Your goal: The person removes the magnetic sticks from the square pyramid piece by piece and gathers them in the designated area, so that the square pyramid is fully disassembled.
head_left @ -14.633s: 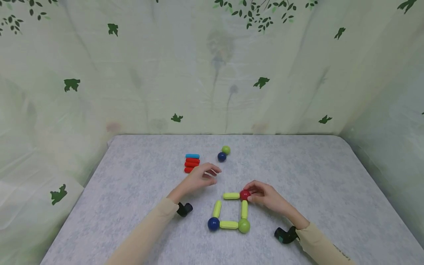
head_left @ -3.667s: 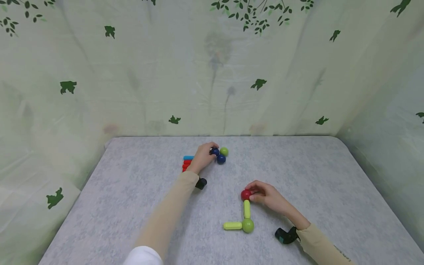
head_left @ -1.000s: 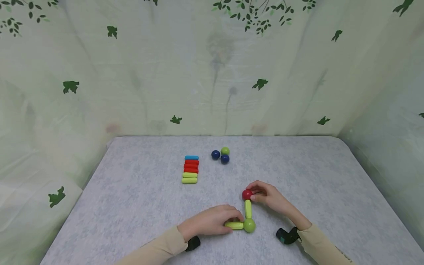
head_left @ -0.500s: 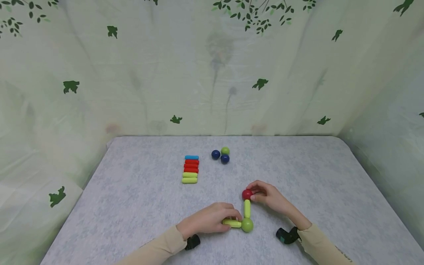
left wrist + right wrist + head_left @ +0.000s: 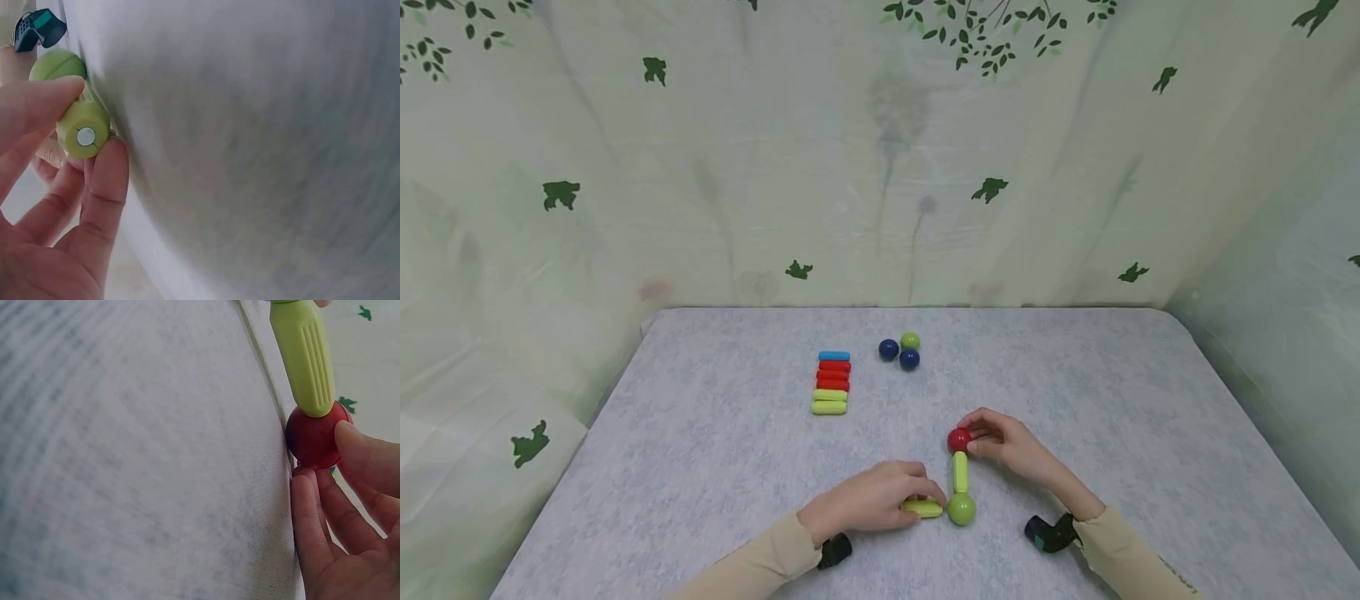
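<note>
My left hand [image 5: 880, 498] pinches a yellow-green magnetic stick [image 5: 927, 508] between thumb and fingers, low over the table. A round metal tip shows on that stick's near end [image 5: 85, 136] in the left wrist view. In the head view, a small gap parts the stick from a green ball [image 5: 962, 509] to its right. A second yellow-green stick [image 5: 960, 472] joins the green ball to a red ball [image 5: 958, 440]. Thumb and fingers of my right hand [image 5: 1011, 447] grip the red ball, also visible in the right wrist view [image 5: 319, 437].
Farther back on the grey table [image 5: 715, 467] lies a column of sticks: blue [image 5: 834, 356], several red [image 5: 832, 376], and two yellow-green [image 5: 830, 402]. Two navy balls [image 5: 888, 349] and a green ball [image 5: 910, 341] cluster beside it. A leaf-patterned cloth [image 5: 737, 167] hangs behind.
The earlier four-stick frame is reduced; a navy ball and two sticks now lie at the back. Since half a second ago, the left hand's stick has come away leftward from the green ball.
</note>
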The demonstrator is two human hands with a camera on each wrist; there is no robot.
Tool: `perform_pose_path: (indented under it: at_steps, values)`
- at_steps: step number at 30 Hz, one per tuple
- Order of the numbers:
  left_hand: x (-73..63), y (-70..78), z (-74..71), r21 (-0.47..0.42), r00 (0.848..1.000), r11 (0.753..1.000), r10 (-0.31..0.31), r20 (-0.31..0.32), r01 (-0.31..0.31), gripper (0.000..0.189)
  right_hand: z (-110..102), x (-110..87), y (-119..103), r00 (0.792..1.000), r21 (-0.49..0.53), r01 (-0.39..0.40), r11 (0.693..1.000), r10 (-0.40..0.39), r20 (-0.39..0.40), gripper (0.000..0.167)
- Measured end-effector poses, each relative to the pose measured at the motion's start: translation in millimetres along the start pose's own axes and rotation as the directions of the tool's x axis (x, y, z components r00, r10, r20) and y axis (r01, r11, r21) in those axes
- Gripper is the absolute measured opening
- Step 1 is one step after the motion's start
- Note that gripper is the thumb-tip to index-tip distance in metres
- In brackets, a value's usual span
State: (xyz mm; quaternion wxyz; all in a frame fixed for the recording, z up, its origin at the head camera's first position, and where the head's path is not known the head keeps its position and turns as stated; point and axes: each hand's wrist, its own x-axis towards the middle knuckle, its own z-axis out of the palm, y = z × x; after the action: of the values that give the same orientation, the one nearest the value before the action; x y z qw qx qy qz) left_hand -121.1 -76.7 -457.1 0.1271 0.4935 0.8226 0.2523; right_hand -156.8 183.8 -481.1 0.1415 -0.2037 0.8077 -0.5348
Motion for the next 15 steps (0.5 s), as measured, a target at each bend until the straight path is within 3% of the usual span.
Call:
perform_pose_path:
  at_steps: [6,10,15]
  values:
    - [-6.5,-5.1,-5.8,-0.046,0.998,0.999,-0.024,-0.059,0.021,0.032,0,-0.1,-1,1.000,0.006,-0.015,1.000,0.015,0.005,0.026]
    - [-14.2,-11.6,-16.0,-0.106,0.991,0.989,-0.108,-0.079,0.099,0.030,0,0.0,-2,1.000,-0.001,-0.010,1.000,0.010,0.007,0.026]
    - [-28.1,-25.5,-26.3,-0.121,0.968,0.976,-0.199,-0.154,0.181,0.028,1,-0.6,-3,1.000,-0.020,-0.025,0.999,0.025,0.010,0.031]
